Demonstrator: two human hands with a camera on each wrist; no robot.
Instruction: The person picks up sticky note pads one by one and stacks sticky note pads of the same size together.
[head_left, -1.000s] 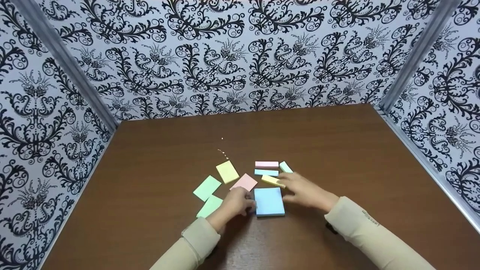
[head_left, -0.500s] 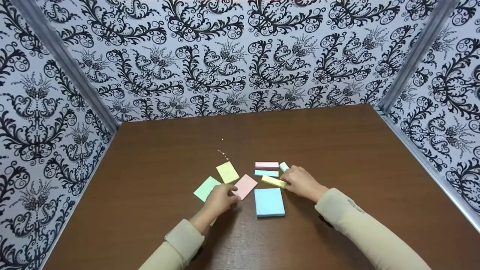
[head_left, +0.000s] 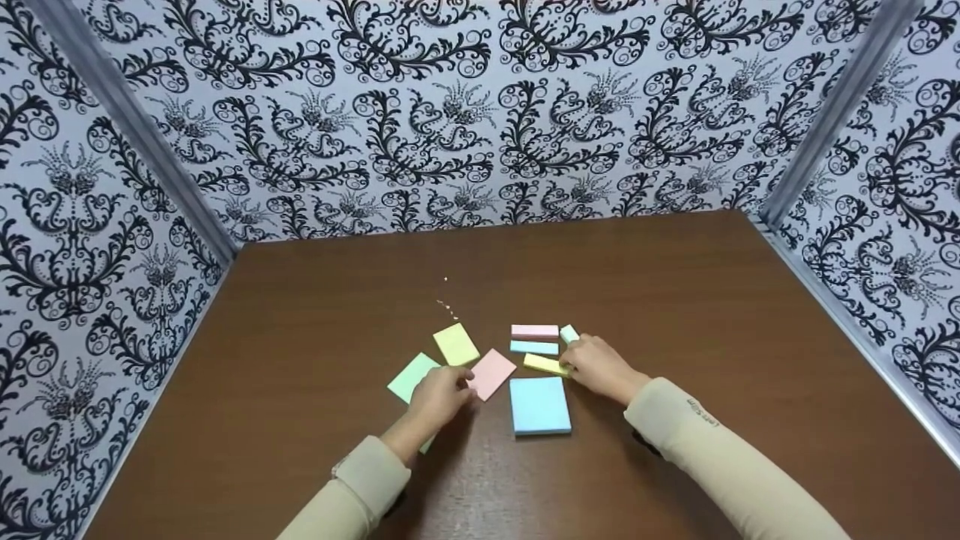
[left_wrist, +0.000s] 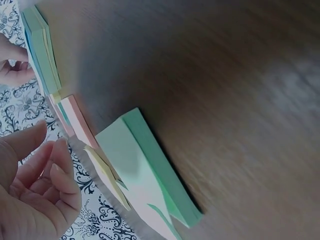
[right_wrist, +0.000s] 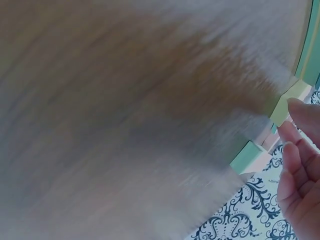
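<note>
My right hand (head_left: 600, 367) is at the right end of a narrow yellow sticky note pad (head_left: 543, 364); in the right wrist view its thumb and forefinger pinch that yellow end. Just below lies a large blue sticky note pad (head_left: 540, 405). My left hand (head_left: 440, 396) hovers with loosely bent fingers, holding nothing, beside a pink sticky note pad (head_left: 493, 373). Under and behind it are two green sticky note pads, one (head_left: 411, 375) partly visible and the nearer one (left_wrist: 145, 160) mostly hidden in the head view. A yellow square pad (head_left: 456, 344) lies farther back.
Narrow pink (head_left: 535, 331), blue (head_left: 534, 347) and pale green (head_left: 569, 334) pads lie beyond the right hand. Small light scraps (head_left: 448, 307) dot the brown table (head_left: 337, 300). Patterned walls (head_left: 480, 112) enclose its back and sides.
My left hand has moved left from the large blue pad to above the green pads. My right hand has moved slightly up and left, from beside the blue pad to the yellow strip's end.
</note>
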